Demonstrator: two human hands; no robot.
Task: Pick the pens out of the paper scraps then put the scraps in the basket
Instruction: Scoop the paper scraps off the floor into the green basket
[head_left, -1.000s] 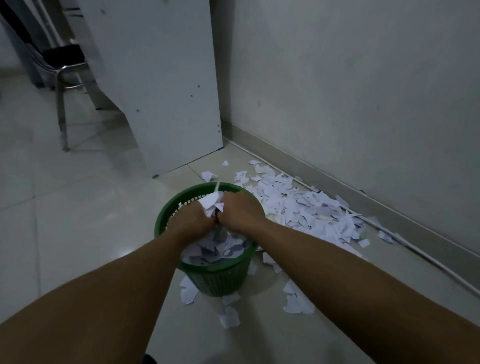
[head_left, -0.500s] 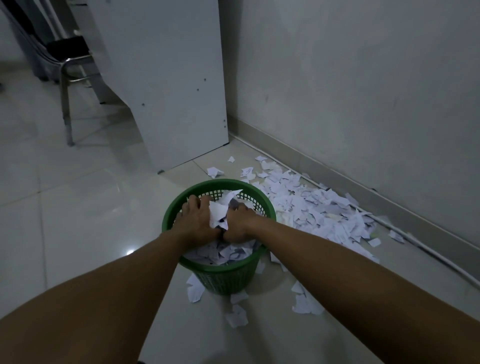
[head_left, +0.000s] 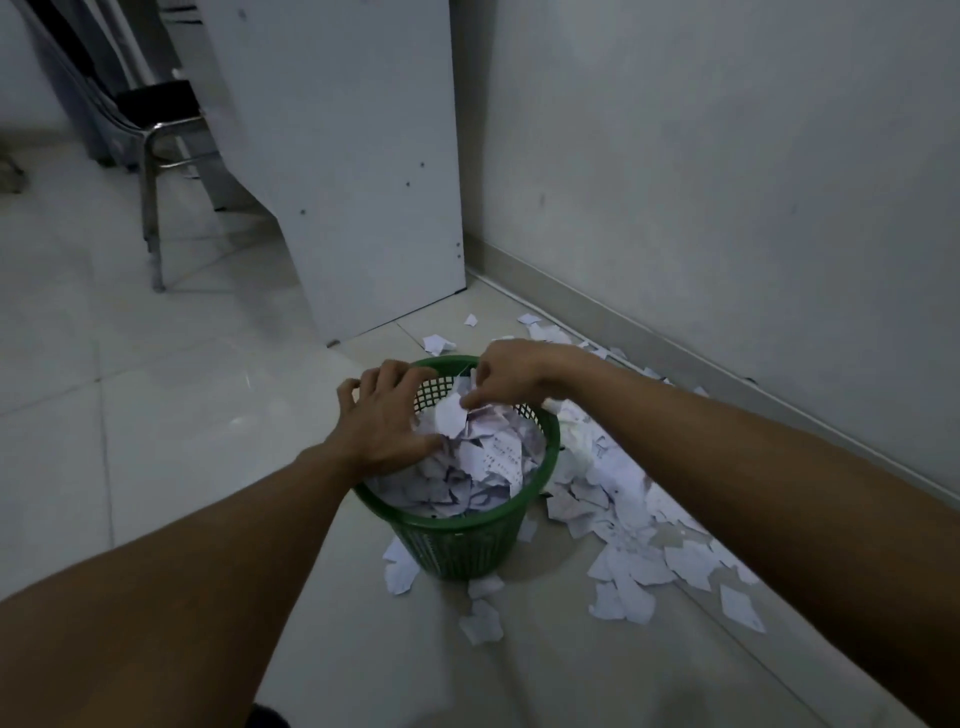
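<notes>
A green mesh basket (head_left: 467, 545) stands on the floor, filled nearly to the rim with white paper scraps (head_left: 488, 462). My left hand (head_left: 387, 421) lies over the basket's left rim, its fingers spread and pressing down on the scraps inside. My right hand (head_left: 511, 376) hovers over the far rim with fingers pointing down, and its fingertips pinch the top of one upright scrap (head_left: 451, 415). A wide spread of loose scraps (head_left: 623, 499) covers the floor to the right of the basket, along the wall. No pen shows anywhere.
A few stray scraps (head_left: 480, 621) lie in front of the basket. A white cabinet panel (head_left: 358, 171) stands behind it, with a metal-legged chair (head_left: 153, 156) at the far left. The wall and a white cable (head_left: 779, 410) run along the right.
My hands, which were clutched together on a bundle of scraps above the basket, have parted. The left has spread flat over the scraps; the right has lifted toward the far rim.
</notes>
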